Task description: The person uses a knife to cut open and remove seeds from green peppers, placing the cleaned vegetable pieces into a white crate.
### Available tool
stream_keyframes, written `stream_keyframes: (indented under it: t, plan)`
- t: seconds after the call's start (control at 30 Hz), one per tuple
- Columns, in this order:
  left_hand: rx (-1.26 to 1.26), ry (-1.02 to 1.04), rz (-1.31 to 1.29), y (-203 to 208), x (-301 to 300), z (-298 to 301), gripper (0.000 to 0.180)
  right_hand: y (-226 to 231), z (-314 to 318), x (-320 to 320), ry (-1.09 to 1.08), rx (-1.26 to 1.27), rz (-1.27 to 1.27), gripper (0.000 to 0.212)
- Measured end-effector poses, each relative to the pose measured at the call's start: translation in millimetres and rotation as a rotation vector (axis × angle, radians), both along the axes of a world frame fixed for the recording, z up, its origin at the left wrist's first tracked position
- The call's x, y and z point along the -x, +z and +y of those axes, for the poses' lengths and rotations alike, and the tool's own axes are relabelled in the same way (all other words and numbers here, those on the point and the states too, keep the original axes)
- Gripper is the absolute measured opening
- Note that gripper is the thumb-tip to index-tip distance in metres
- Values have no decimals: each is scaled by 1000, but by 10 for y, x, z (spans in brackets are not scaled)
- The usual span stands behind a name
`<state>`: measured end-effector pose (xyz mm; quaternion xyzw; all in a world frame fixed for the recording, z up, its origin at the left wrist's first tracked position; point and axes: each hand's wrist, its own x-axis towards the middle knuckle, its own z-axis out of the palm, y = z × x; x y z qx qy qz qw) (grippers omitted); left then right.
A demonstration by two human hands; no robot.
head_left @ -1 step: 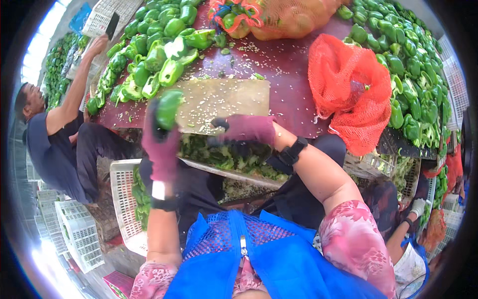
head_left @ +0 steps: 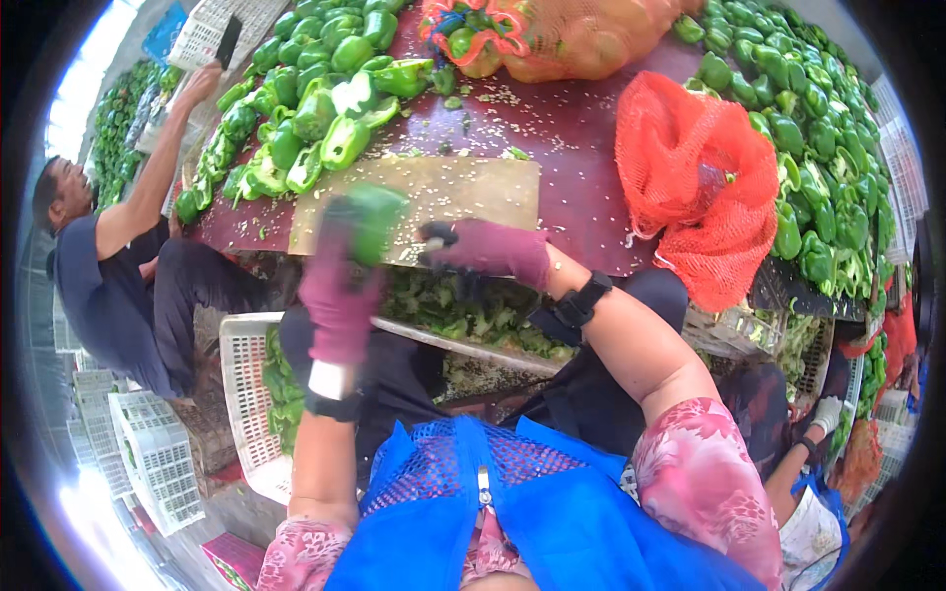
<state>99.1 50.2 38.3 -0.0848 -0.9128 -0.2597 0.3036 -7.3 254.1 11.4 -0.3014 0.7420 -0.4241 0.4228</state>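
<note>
My left hand (head_left: 341, 281), in a maroon and black glove and smeared by motion, grips a whole green bell pepper (head_left: 379, 225) over the left part of a tan cutting board (head_left: 463, 187). My right hand (head_left: 490, 250), gloved alike, is by the board's near edge, its fingers curled and pointing left toward the pepper. Whatever it may hold is hidden by the dark fingertips. Small pale seeds are scattered on the board. Beyond its left corner lie cut-open green peppers (head_left: 345, 143), heaped with whole ones.
A red mesh bag (head_left: 700, 187) lies right of the board, and a full net sack (head_left: 581, 39) beyond it. More peppers (head_left: 808, 148) are piled far right. Below the table edge, a white crate (head_left: 246, 394) holds green scraps. A person (head_left: 118, 266) sits at left, arm raised.
My left hand has moved a little to the right with the green bell pepper, nearer to my right hand. My right hand has hardly moved.
</note>
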Motion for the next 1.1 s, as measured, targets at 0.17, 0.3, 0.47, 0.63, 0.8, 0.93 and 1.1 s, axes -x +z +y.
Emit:
stream_keyframes:
  t: [0.17, 0.3, 0.47, 0.63, 0.8, 0.93, 1.1]
  plan:
    - [385, 80, -312, 92, -54, 135, 78, -299, -123, 45, -238, 111, -14, 31]
    - [134, 261, 131, 169, 13, 133, 72, -313, -146, 35, -458, 155, -232, 30]
    - [434, 56, -322, 91, -174, -59, 83, -297, -154, 34, -85, -19, 365, 37]
    - [318, 653, -263, 336, -745, -997, 70, -356, -104, 7, -275, -31, 467, 43]
    - [454, 1079, -1204, 128, -1524, -1829, 69, -258, -223, -20, -306, -18, 371, 54]
    - [285, 856, -669, 240, -871, -1649, 59, -274, -150, 4, -315, -24, 434, 54]
    - [356, 433, -650, 176, 682, -1218, 66, -191, -136, 58, -364, 28, 412, 50]
